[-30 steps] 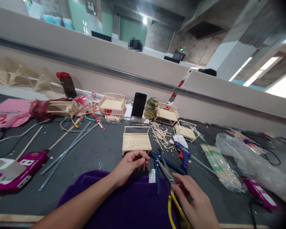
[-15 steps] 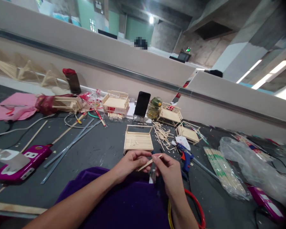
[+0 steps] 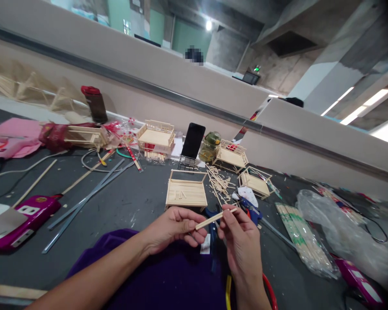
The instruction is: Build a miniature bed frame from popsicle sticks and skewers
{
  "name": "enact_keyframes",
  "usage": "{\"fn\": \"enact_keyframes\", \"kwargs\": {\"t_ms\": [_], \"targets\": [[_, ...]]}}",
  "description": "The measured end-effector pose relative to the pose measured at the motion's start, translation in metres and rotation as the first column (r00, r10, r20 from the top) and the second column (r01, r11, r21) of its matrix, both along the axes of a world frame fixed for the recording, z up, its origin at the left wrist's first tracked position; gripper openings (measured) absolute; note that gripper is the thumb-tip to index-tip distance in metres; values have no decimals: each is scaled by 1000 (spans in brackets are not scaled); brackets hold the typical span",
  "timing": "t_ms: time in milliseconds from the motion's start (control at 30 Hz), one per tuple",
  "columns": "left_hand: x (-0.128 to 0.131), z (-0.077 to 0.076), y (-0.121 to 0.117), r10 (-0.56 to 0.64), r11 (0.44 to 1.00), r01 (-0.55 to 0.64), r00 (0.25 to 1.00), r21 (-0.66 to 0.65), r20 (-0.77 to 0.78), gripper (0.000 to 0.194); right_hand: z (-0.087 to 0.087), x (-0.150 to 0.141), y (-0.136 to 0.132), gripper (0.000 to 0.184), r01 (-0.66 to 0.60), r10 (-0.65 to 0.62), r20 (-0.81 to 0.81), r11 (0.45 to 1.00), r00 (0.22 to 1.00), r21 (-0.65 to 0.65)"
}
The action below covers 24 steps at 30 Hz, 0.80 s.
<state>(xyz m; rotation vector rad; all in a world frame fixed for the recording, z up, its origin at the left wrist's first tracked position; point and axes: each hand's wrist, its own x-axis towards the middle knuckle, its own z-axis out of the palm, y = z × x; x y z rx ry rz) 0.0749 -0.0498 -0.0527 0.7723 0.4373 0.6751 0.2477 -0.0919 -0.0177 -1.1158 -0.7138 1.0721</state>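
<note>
So both hands were on the same thin pale wooden sticks. The left hand had its grip clamped on the lower-left end, thumb against fingers, and the right hand had its grip clamped on the upper-right end. The sticks sat between the hands, slanting up to the right, over the near edge of the dark grey surface.

Just beyond the hands stood a small pale wooden bench-like model with a raised back rail, a few short bits lying on its slatted top. Right of that was a loose pile of short pale wooden pieces. The blue and orange glue gun lay near the right hand, partly hidden behind it. A black phone leaned on a wire stand behind the model, with a green-lidded clear jar just beside it.
</note>
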Motion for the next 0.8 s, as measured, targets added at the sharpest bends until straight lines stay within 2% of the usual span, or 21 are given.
{"fn": "enact_keyframes", "kwargs": {"t_ms": [200,367,500,633,733,800], "targets": [[1,0,0,19,1000,-19,1000,-16,-13,29,-3,-4,3,29,3,-5,59,999,998,35],[-1,0,2,3,1000,-3,1000,-23,0,30,-4,-6,3,29,66,-70,138,997,988,36],[0,0,2,36,999,-36,999,4,-29,30,-6,-7,2,30,95,-106,207,994,973,60],[0,2,0,76,996,-71,991,51,-114,24,-5,-8,0,33,21,-26,152,999,988,30],[0,4,-1,82,993,-73,991,88,-110,22,-4,-7,0,28,-67,69,92,998,993,-21],[-1,6,-1,60,993,-51,995,107,-82,23,-3,-6,1,25,-87,88,28,995,996,-57]]}}
